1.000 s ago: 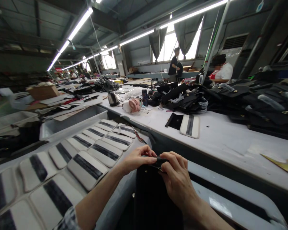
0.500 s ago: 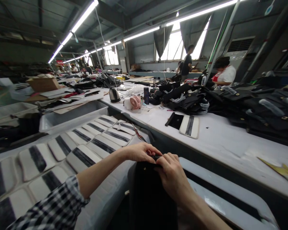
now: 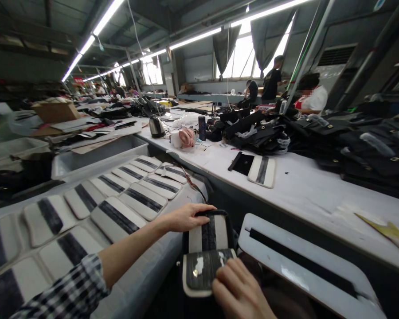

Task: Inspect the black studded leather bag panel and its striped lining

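Observation:
Standing up in front of me is a black bag (image 3: pixel 232 221) with a white lining panel (image 3: pixel 221 235) that has a dark stripe down its middle. A flap (image 3: pixel 201 268) folds down over its lower part, pale at the rim, with a dark band, torn white patches and a small gold-coloured fitting. My left hand (image 3: pixel 188 217) holds the bag's top left edge, fingers along the rim and thumb on the panel. With fingers curled in, my right hand (image 3: pixel 237 285) grips the flap's lower right corner. The bag's lower part is dark and hard to make out.
Several pale panels with dark stripes (image 3: pixel 142 199) lie on a covered surface at left. A white slotted board (image 3: pixel 295 252) is close on my right. The long white table (image 3: pixel 306 195) carries a pink fan (image 3: pixel 186 138), a kettle (image 3: pixel 157 127) and black bags (image 3: pixel 262 137). People work farther back.
Both hands were together at the black bag's top edge. Now the right hand has come down toward me with the flap, showing the striped lining, while the left stays near the top.

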`<state>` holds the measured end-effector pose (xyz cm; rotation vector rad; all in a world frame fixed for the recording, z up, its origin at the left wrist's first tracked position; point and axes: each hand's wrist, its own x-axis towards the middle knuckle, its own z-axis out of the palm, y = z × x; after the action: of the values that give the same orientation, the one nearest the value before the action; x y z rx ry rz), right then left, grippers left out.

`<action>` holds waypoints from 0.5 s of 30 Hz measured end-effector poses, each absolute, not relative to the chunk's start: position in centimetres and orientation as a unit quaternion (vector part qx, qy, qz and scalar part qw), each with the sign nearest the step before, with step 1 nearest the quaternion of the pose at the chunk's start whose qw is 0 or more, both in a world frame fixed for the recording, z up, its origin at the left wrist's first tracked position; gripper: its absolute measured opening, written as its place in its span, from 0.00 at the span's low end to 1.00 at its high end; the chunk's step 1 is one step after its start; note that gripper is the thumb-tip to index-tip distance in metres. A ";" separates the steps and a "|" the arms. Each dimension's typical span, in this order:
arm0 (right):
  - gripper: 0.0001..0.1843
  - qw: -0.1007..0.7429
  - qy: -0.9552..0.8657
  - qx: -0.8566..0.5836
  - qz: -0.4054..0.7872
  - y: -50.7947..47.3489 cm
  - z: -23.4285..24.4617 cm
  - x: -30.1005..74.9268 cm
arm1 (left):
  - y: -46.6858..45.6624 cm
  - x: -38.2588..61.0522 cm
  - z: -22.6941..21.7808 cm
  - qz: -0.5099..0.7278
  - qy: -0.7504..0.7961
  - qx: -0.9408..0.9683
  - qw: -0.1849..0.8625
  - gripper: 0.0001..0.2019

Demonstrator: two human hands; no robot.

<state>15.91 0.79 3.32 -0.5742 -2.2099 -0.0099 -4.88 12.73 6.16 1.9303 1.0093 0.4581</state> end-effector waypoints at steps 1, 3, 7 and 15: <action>0.14 0.424 -0.866 -0.260 0.046 1.3 3.8 16.3 | 12.5 -4.9 6.1 0.198 0.415 0.759 0.460 0.21; 0.09 0.446 -0.816 -0.337 0.148 3.2 4.8 17.3 | 12.0 -4.7 6.2 0.240 0.423 0.719 0.496 0.21; 0.03 0.431 -0.687 -0.479 0.336 6.8 4.9 18.9 | 10.8 -4.3 6.0 0.327 0.414 0.604 0.597 0.27; 0.16 0.487 -0.599 -0.486 0.411 6.8 3.0 18.0 | 10.4 -4.0 5.5 0.360 0.399 0.494 0.683 0.41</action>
<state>18.01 6.82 2.95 -1.1820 -1.4562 0.9996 -3.96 10.36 5.49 1.1079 0.8953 0.8070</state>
